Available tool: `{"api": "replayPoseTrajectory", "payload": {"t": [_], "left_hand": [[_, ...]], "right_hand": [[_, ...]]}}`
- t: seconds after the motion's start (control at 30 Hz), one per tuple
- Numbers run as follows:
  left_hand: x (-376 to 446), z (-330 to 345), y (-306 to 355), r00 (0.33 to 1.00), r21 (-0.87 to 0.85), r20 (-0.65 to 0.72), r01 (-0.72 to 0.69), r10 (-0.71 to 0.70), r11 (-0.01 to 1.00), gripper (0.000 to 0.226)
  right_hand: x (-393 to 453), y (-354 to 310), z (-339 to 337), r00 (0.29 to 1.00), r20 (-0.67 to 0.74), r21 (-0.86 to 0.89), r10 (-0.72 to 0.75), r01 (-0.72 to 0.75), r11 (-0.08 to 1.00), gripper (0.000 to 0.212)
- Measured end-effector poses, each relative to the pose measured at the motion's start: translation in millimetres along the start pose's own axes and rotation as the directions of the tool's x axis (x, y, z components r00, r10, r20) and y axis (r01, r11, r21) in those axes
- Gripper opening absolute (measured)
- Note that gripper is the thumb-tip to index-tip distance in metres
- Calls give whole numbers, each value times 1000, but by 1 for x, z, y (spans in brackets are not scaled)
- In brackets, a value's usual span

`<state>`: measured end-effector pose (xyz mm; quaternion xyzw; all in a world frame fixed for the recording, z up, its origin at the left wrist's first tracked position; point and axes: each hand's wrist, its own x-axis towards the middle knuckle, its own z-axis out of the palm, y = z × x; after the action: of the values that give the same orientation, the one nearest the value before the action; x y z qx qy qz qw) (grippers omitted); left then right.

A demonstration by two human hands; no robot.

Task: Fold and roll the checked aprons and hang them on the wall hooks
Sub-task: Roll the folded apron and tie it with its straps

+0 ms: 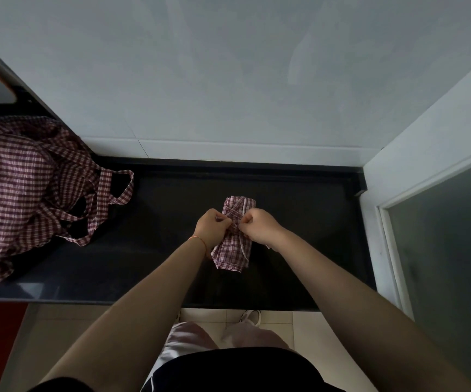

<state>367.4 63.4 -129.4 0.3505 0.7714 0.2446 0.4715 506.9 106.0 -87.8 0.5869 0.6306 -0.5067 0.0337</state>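
Observation:
A rolled red-and-white checked apron [232, 251] lies on the black counter [299, 244], its long axis running away from me. My left hand [211, 226] and my right hand [258, 223] sit over its middle, each pinching a strap of the apron, fists close together. A pile of loose checked aprons [22, 190] lies at the counter's left end, with straps trailing toward the middle. No wall hooks are in view.
A pale tiled wall [228, 80] rises behind the counter. A wall and a frosted glass door [449, 250] close off the right side. Pale floor tiles and my shoes show below the counter's front edge.

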Motion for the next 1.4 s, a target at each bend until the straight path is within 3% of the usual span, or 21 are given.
{"api": "replayPoseTrajectory", "payload": {"t": [0.3,0.77,0.93,1.1,1.2,1.4], "left_hand": [[3,3,1,997,-112,6,72,-72,991,8],[-3,-4,7,993,-96,104,70,-60,993,9],[-5,-8,10,994,-51,106,47,-41,998,9],[-10,-13,21,997,44,69,-49,46,998,14],[-8,-15,23,995,124,74,-83,74,989,15],[-10,-16,23,990,182,119,-97,76,979,17]], "right_hand": [[-3,2,6,995,-46,130,85,-78,988,12],[3,-3,1,999,-32,-214,-34,26,976,21],[-5,-5,4,968,-124,-396,-216,152,906,7],[-5,0,15,894,-116,-544,-432,307,781,19],[-3,1,20,873,-107,-612,-475,319,724,26],[0,7,25,860,-133,-604,-492,323,728,28]]}}
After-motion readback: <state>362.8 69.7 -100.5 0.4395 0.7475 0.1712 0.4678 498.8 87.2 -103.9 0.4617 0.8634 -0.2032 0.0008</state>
